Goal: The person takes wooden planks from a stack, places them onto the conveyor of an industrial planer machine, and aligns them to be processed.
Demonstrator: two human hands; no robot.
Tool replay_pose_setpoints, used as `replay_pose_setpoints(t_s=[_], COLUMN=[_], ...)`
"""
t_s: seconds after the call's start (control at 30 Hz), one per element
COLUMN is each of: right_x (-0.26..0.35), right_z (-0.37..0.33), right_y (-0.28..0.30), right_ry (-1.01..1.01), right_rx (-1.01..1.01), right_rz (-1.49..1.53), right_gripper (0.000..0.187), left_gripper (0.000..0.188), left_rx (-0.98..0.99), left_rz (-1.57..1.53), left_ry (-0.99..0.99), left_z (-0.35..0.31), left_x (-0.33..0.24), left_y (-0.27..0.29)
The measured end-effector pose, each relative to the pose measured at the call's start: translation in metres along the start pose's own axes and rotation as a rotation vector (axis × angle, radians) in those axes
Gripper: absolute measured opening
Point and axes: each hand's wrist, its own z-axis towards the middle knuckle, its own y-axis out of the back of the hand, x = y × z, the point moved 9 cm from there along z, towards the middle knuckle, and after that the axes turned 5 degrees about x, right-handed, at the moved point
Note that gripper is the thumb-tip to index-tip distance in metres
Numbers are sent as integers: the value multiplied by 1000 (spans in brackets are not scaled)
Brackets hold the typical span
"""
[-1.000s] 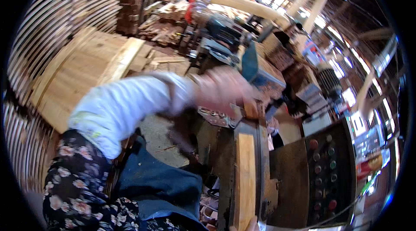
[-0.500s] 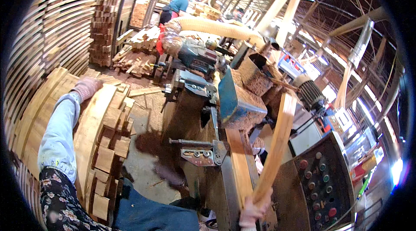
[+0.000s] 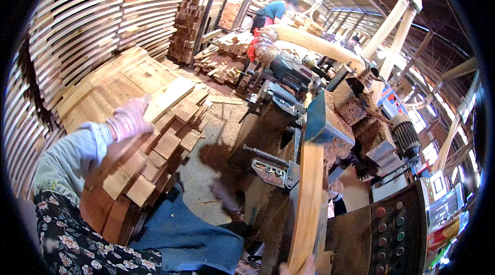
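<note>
My left hand [image 3: 130,119], in a pale pinkish glove, grips the edge of a long light wooden board [image 3: 172,98] on top of a stack of boards. Where my fingers go under the board is partly hidden. My right hand [image 3: 299,266] is at the lower edge, cut off by the frame, with its fingers around the near end of a wooden strip [image 3: 308,197]. That strip lies along the machine bed, and its far end reaches the blue hood [image 3: 319,117] covered in sawdust.
Stacked wood blocks [image 3: 167,145] stand beside the machine. A metal fence bracket [image 3: 270,172] juts out left of the strip. A control panel [image 3: 392,228] with coloured buttons is at right. A ribbed hose [image 3: 314,43] crosses the back, where another person [image 3: 273,12] bends over wood.
The view has swung left. The strip in my right hand has come down from a raised slant onto the machine bed. My left hand has moved back along the stack toward me.
</note>
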Motion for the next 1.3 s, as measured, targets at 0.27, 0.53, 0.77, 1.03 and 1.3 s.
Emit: replay_pose_setpoints(t_s=[0.27,0.53,0.77,1.03,1.3], right_x=[-44,40,71,302,98], right_z=[-120,43,203,79,-5], right_y=[46,4,-93,-8,45], right_ry=[68,354,344,1058,480], right_rx=[63,-2,2,4,112], right_rz=[-271,-360,-291,-45,-235], right_gripper=[72,30,35,72,95], left_gripper=[78,115,95,84,94], left_rx=[-313,-150,-222,-64,-148], left_rz=[377,-17,-90,279,179], left_ry=[242,398,59,-908,-1813], left_z=[76,103,89,-49,-236], left_x=[169,268,230,-145,-399], left_y=[84,47,41,14,-78])
